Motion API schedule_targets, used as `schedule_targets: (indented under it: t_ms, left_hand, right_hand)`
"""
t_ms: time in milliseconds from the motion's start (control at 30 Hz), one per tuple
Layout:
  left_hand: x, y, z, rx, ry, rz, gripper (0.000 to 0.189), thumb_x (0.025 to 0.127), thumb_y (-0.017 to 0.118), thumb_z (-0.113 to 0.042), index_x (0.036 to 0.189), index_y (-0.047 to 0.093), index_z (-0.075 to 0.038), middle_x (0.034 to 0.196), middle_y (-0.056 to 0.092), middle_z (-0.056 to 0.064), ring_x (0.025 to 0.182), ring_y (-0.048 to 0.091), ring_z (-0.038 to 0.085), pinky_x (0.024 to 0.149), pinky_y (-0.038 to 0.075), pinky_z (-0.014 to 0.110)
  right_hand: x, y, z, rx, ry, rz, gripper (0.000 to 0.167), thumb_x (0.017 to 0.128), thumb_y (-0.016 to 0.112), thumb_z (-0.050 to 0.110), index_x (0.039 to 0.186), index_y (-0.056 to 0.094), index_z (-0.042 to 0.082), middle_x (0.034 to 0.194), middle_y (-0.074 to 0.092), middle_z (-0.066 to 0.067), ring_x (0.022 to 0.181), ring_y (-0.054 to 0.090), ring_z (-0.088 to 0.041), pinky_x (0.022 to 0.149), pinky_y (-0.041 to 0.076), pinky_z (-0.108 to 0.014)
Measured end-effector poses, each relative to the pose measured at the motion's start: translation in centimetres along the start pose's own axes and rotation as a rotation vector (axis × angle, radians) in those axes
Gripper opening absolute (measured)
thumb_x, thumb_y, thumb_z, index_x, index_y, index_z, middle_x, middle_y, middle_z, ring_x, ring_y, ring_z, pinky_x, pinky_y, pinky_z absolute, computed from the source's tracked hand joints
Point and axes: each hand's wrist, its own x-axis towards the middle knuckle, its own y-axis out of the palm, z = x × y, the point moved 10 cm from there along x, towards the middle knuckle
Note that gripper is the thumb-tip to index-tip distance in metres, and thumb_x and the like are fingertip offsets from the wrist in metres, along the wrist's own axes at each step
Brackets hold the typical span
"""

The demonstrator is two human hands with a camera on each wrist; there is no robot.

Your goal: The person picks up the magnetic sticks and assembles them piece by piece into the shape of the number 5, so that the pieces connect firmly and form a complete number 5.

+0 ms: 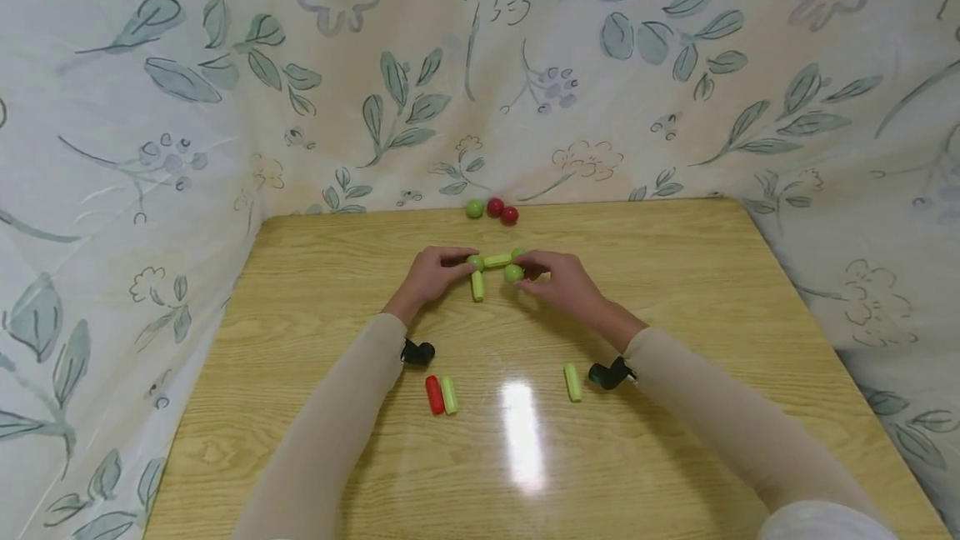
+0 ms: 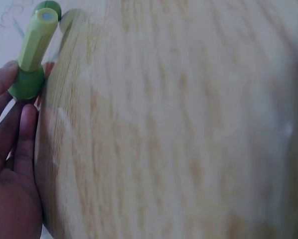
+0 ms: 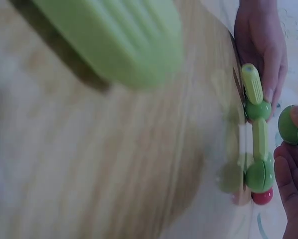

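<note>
My left hand (image 1: 435, 275) pinches a green ball (image 1: 476, 262) at the corner of a joined piece on the wooden table. Two yellow-green sticks meet at that ball: one stick (image 1: 477, 286) points toward me, the other stick (image 1: 497, 260) runs right to a second green ball (image 1: 519, 253). My right hand (image 1: 564, 280) holds a separate green ball (image 3: 290, 125) between thumb and fingers, apart from the joined piece in the right wrist view. The left wrist view shows the near stick (image 2: 38, 40) with a small hole in its free end.
At the table's back edge sit a loose green ball (image 1: 475, 208) and two red balls (image 1: 510, 215). Closer to me lie a red stick (image 1: 434, 395) beside a yellow-green stick (image 1: 449, 395). Another yellow-green stick (image 1: 573, 382) lies near the right wrist camera (image 1: 611, 373).
</note>
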Motion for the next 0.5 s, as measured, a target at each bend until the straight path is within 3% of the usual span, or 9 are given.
schedule_targets:
  t_ms: [500]
  left_hand:
    - [0.5,0.1,0.3,-0.001,-0.031,-0.009,0.033,0.104,0.077,-0.029,0.136,0.078,-0.018,0.139,0.072,0.003,0.136,0.061,0.024,0.116,0.045,0.043]
  right_hand:
    - [-1.3,3.7,1.1,-0.023,-0.036,0.176,0.033,0.095,0.087,0.010,0.126,0.076,0.008,0.105,0.074,0.003,0.093,0.067,-0.012,0.083,0.059,-0.034]
